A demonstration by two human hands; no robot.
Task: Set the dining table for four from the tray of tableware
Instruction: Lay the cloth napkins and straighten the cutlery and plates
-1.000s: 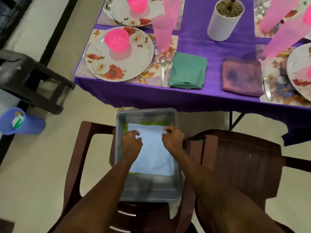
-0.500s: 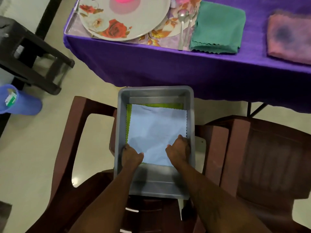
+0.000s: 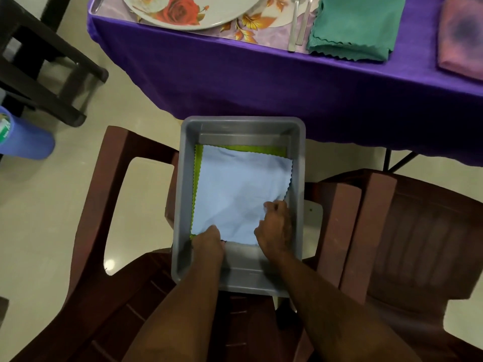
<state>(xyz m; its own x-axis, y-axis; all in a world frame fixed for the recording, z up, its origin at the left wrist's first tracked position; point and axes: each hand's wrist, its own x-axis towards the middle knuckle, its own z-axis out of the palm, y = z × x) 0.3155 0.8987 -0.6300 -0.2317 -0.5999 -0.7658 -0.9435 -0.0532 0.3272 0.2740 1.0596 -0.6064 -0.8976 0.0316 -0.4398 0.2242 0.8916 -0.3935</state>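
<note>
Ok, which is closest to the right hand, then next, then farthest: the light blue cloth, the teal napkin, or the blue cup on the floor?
From the right hand:
1. Light blue cloth, in the grey tray, under its fingers.
2. Teal napkin, up on the purple table, ahead.
3. Blue cup, on the floor far to the left.

Setting: domestic dining area, most likely a home
Table (image 3: 261,82): draped in a purple cloth; laid with a floral plate (image 3: 193,11) on a printed placemat (image 3: 251,30), cutlery (image 3: 298,24) and folded napkins, one green (image 3: 352,27), one pink (image 3: 460,35)
Seating: moulded brown plastic chairs (image 3: 407,231) drawn up to the table edge; a dark stool (image 3: 39,61) off to the left
Floor (image 3: 39,218): pale glossy tile
Other: a blue plastic bin (image 3: 23,137) on the floor; a grey tray (image 3: 243,126) resting on a chair
</note>
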